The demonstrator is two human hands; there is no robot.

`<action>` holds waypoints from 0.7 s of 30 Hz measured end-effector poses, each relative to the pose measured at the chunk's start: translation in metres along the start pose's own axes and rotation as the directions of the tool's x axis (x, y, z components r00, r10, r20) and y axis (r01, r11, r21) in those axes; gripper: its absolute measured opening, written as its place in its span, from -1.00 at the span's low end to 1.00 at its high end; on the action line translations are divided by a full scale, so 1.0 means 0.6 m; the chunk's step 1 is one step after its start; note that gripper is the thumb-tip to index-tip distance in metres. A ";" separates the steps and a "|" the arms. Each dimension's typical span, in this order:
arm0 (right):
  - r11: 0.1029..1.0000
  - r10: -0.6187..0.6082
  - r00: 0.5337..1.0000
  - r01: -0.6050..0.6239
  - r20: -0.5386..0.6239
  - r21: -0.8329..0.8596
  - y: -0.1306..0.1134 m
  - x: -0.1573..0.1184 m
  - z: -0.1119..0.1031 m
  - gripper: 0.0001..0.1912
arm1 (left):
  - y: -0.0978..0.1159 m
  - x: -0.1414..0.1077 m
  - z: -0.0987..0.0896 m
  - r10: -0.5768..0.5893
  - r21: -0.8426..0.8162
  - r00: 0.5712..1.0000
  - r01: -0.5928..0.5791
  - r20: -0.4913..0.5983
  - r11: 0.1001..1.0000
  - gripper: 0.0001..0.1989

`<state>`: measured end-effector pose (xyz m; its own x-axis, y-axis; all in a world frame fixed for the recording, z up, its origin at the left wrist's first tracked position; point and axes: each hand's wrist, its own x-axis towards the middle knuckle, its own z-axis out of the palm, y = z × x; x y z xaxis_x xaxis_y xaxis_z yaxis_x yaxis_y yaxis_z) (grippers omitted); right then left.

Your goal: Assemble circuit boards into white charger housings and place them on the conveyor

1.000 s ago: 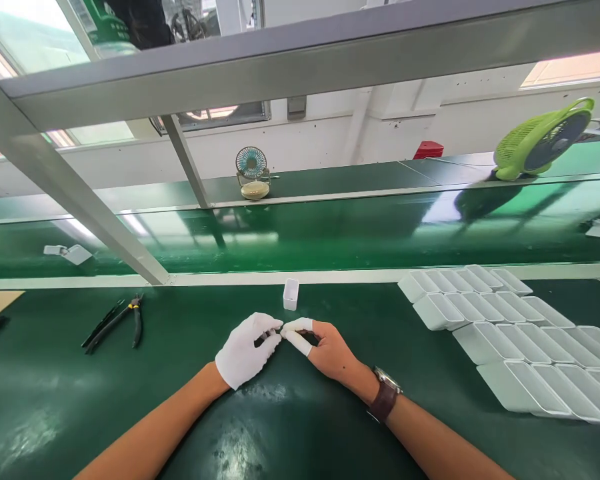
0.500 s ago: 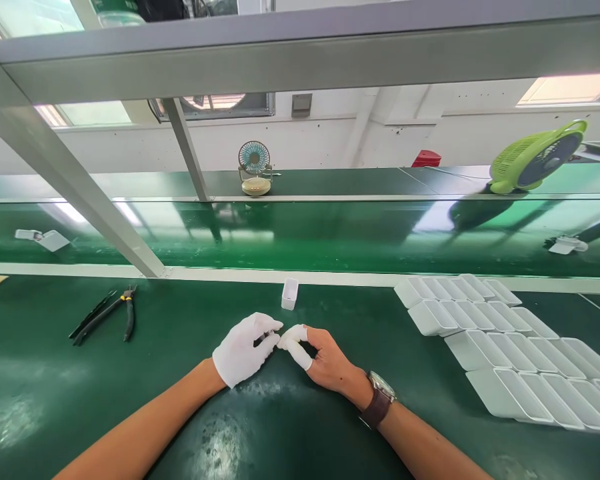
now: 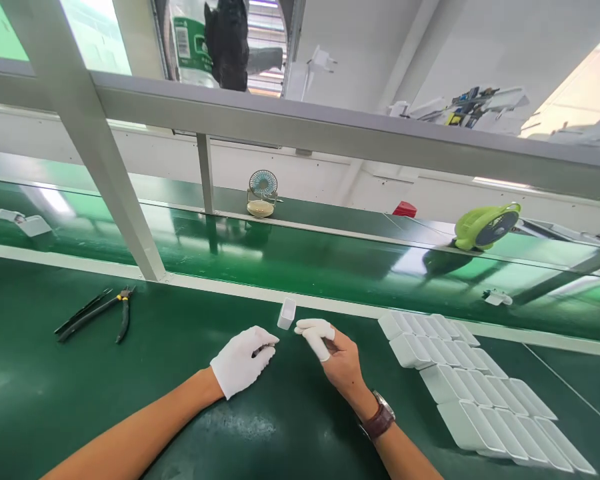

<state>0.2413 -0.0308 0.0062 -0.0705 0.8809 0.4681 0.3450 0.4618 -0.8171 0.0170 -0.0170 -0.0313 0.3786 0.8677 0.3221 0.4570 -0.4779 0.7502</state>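
Note:
A white glove covers my left hand (image 3: 244,360), whose thumb and fingertips are pinched together low over the green bench; whatever lies between them is too small to make out. My right hand (image 3: 330,343) wears white finger covers and a wristwatch. Its covered fingers reach toward the left, close together at the tips, and whether they hold anything cannot be seen. A gap separates the two hands. Just beyond them stands a small white open box (image 3: 287,313), nearest to my right fingertips and not touched.
Rows of white trays (image 3: 480,393) stand at the right. Black-handled pliers (image 3: 123,310) and black tweezers (image 3: 83,312) lie at the left. Behind the bench (image 3: 180,413) runs a green belt (image 3: 320,260), with a small fan (image 3: 263,193) and a green fan (image 3: 485,227) beyond. A metal post (image 3: 115,167) rises at left.
My right hand has moved away from my left fingertips, up toward the small box. My left hand keeps its pinch. The camera view has tilted, showing more of the upper shelf.

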 end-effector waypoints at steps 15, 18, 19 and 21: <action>0.919 0.334 0.925 -0.362 -0.182 -0.153 0.132 0.159 -0.078 -0.63 | -0.004 0.004 0.006 -0.035 -0.040 0.999 0.037 0.040 0.999 -0.79; 0.935 0.337 0.931 -0.348 -0.137 -0.062 0.133 0.151 -0.079 -0.54 | -0.005 0.003 0.008 -0.016 -0.036 1.000 0.016 0.015 0.999 -0.80; 0.940 0.336 0.935 -0.341 -0.114 -0.027 0.130 0.146 -0.078 -0.51 | -0.005 0.002 0.009 -0.007 -0.037 1.000 0.007 0.010 0.999 -0.80; 0.942 0.335 0.939 -0.333 -0.076 0.038 0.123 0.136 -0.076 -0.46 | -0.006 0.002 0.010 0.003 -0.042 1.000 -0.003 0.007 0.999 -0.80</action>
<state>0.3036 0.0703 -0.0004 0.1200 0.9741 0.1915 0.3129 0.1459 -0.9385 0.0207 -0.0154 -0.0369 0.3856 0.8653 0.3204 0.4219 -0.4742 0.7728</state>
